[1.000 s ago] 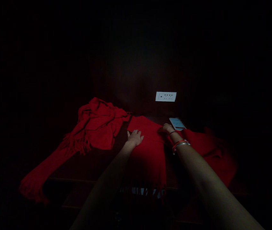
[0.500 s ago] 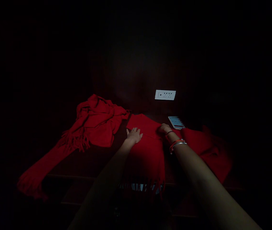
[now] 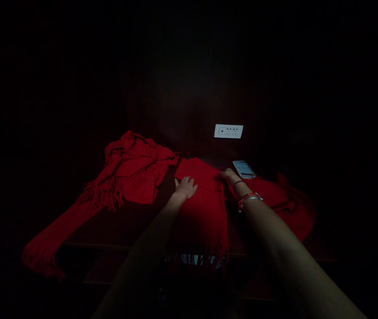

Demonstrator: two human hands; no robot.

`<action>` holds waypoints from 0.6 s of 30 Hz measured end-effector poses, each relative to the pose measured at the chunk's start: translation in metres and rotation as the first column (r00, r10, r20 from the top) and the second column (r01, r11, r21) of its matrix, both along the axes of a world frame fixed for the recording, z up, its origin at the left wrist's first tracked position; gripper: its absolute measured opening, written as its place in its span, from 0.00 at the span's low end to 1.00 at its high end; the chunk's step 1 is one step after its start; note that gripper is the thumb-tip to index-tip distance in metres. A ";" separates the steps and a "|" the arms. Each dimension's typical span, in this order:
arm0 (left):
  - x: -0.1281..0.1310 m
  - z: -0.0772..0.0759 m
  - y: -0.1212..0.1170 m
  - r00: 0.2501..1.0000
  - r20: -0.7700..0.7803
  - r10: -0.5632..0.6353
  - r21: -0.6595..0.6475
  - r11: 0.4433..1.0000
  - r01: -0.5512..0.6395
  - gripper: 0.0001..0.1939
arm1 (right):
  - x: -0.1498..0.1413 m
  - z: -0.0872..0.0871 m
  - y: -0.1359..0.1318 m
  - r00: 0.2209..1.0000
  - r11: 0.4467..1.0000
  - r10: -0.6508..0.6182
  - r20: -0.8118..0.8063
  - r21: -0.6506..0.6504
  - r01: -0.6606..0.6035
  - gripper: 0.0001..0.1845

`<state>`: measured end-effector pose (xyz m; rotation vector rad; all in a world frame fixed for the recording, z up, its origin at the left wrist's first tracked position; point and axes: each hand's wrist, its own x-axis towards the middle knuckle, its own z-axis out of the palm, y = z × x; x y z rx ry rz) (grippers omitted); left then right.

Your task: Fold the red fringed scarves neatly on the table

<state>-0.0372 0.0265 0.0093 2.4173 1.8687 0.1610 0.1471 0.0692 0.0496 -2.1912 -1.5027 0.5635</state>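
A red fringed scarf (image 3: 202,210) lies over the dark tabletop, its near end hanging past the front edge. On its folded upper part rests my left hand (image 3: 186,189), palm down with the fingers spread. My right hand (image 3: 230,176) is closed at the scarf's right edge, with the cloth at its fingertips; the fingers are partly hidden. Beyond that hand, a loose rumpled stretch of red cloth (image 3: 277,195) spreads to the right, partly behind my right forearm. It seems to join the scarf, though the join is hidden.
Another red fringed scarf (image 3: 138,166) sits crumpled at the left, one end drooping over the front edge. A phone (image 3: 243,169) with a lit screen lies just behind my right hand. A white socket plate (image 3: 228,131) is on the dark back wall. Deep shadow hides the surroundings.
The loose red cloth on the right has drawn inward to the left. By the right hand, the folded part's right edge has gathered in. My left hand keeps its place on the scarf.
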 end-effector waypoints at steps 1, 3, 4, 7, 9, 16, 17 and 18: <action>0.000 0.000 0.000 1.000 -0.001 0.000 0.003 1.000 0.000 0.25 | -0.001 0.001 0.001 1.000 0.999 -0.011 0.024 -0.034 0.012 0.11; 0.000 0.000 0.000 1.000 -0.003 0.003 0.005 1.000 -0.003 0.25 | -0.004 0.003 0.002 0.997 0.995 -0.028 0.068 -0.093 0.034 0.14; 0.000 0.000 0.000 1.000 -0.004 0.006 0.003 1.000 -0.006 0.25 | -0.005 0.004 0.003 0.996 0.993 -0.030 0.084 -0.108 0.039 0.16; 0.001 0.001 -0.001 1.000 -0.006 0.009 -0.005 1.000 -0.009 0.25 | -0.012 0.006 0.004 0.993 0.994 -0.024 0.119 -0.102 0.037 0.22; 0.001 0.002 -0.002 1.000 -0.005 0.007 -0.004 1.000 -0.007 0.25 | -0.016 0.005 0.003 0.991 0.998 -0.004 0.134 -0.066 0.013 0.26; 0.002 0.001 -0.002 1.000 -0.003 0.011 -0.001 1.000 -0.011 0.25 | -0.030 -0.002 -0.002 0.983 0.996 0.059 0.172 0.051 -0.068 0.20; 0.002 0.001 -0.002 1.000 -0.003 0.011 -0.003 1.000 -0.011 0.24 | -0.031 -0.002 -0.002 0.982 0.996 0.059 0.179 0.054 -0.069 0.18; 0.002 0.001 -0.002 1.000 -0.001 0.009 -0.008 1.000 -0.009 0.25 | -0.032 -0.002 -0.002 0.981 0.996 0.059 0.185 0.055 -0.070 0.17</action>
